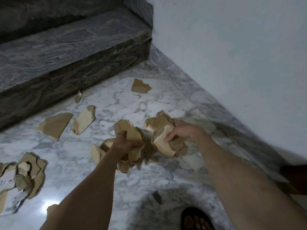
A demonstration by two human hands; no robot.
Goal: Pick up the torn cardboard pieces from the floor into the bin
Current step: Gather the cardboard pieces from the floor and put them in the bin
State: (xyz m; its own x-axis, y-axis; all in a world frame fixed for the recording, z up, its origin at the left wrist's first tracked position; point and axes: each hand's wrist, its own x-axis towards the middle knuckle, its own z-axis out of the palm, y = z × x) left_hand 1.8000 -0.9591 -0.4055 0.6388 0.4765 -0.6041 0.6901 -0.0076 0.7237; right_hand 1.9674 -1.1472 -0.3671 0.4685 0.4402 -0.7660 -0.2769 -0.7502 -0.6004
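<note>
Head view showed a sandalled foot (196, 219) nearest, on the marble floor (149, 180). Just ahead, the left hand (126, 145) gripped a crumpled bunch of torn cardboard (131, 130), fingers curled round it. Close to its right, the right hand (182, 130) clutched a second bunch (162, 138) the same way. Well to the left of the left hand lay a loose heap of scraps (28, 173). Beyond the hands, four pieces remained on the floor: two large ones (54, 124) near the dark stone step (66, 47), a sliver at its foot, one further off toward the wall. No bin was visible. Gathering seemed midway; both hands looked full, so the next move likely called for carrying the bunches to the bin before returning.
</note>
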